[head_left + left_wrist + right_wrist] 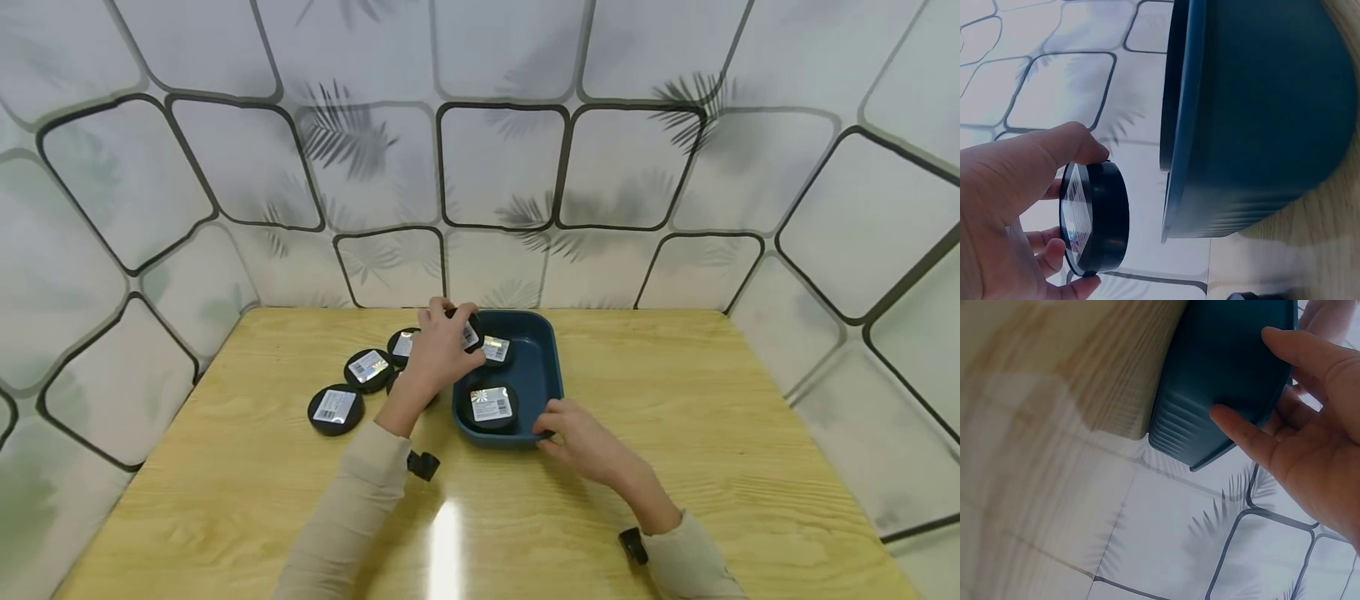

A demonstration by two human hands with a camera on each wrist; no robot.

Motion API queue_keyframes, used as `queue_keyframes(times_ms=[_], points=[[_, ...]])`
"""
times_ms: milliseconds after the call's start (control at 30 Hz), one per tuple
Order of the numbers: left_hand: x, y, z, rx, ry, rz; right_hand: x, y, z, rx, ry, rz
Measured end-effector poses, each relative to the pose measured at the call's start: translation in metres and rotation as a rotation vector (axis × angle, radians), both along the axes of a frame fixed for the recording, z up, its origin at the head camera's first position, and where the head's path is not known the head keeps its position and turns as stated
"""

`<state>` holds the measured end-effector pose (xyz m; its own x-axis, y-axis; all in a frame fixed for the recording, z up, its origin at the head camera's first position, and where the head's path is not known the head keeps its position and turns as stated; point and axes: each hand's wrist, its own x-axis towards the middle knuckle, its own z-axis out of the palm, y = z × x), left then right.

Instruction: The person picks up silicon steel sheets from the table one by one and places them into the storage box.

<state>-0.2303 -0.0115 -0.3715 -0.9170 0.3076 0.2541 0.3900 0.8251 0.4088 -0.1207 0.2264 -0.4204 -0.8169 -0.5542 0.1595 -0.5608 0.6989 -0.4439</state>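
Observation:
My left hand (437, 354) holds a flat round black container (1110, 215) by its edge, above the left side of a dark blue plastic bin (534, 379). A white barcode label shows on the container's face; in the left wrist view it is tilted on edge, apart from the bin wall. Inside the bin lie two similar containers, one near the front (491, 406) and one farther back (497, 350), partly covered by the held one. My right hand (581, 437) grips the bin's rim at the near right corner, with fingers (1244, 434) against the outer wall.
Left of the bin on the wooden table (660, 383) lie several more black containers, including a front one (336, 409) and a middle one (368, 370). Another is partly hidden behind my left forearm. A patterned curtain (502, 167) closes off the table's back and sides.

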Motion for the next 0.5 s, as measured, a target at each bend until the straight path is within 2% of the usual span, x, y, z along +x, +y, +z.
queue_keyframes(times_ms=[233, 500], points=[[-0.011, 0.014, 0.000, -0.127, 0.024, -0.082, 0.001, -0.001, 0.000, -0.007, 0.011, 0.004], [-0.024, 0.023, -0.007, -0.207, 0.032, -0.157, 0.002, 0.000, 0.001, -0.003, 0.027, 0.007]])
